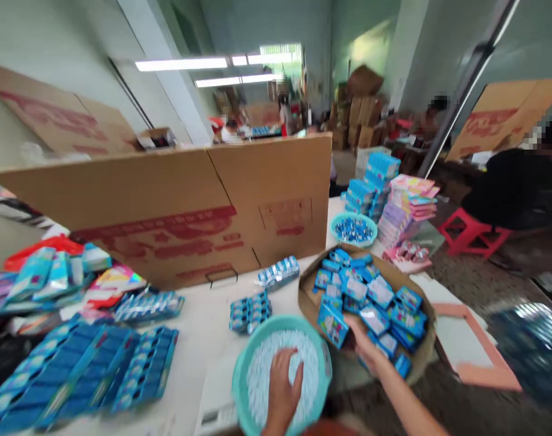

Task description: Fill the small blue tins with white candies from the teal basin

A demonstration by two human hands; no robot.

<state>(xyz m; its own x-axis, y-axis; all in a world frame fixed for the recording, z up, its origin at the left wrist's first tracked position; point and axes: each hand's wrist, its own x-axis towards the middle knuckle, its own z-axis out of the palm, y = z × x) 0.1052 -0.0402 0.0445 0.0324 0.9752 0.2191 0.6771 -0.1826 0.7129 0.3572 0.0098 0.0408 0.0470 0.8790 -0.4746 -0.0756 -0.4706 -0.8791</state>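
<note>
Cardboard sheets and stacked cartons line this long workroom, and a person in black [507, 188] sits off to the right by a red stool [473, 230]. On the white bench [203, 345], the left hand [280, 387] rests in a teal tub [325, 363] heaped with small foil pieces [276, 369]. Its fingers are spread and loose, with nothing visibly pinched. The right hand [364, 342] reaches over a shallow cardboard tray [421, 339] of loose blue packs [380, 290]; its fingertips are hidden among them, so I cannot tell whether it has closed on one.

Two small piles of foil strips [251, 312] lie on the bench between tub and tray, and blue cards [76, 375] are fanned out at the left. Farther along the bench, blue boxes [375, 175] and pink boxes [407, 206] stand in tall, neat stacks beside a smaller teal bowl [352, 230]. Those stacks look like finished work, yet the full tub and heaped tray suggest plenty is left
</note>
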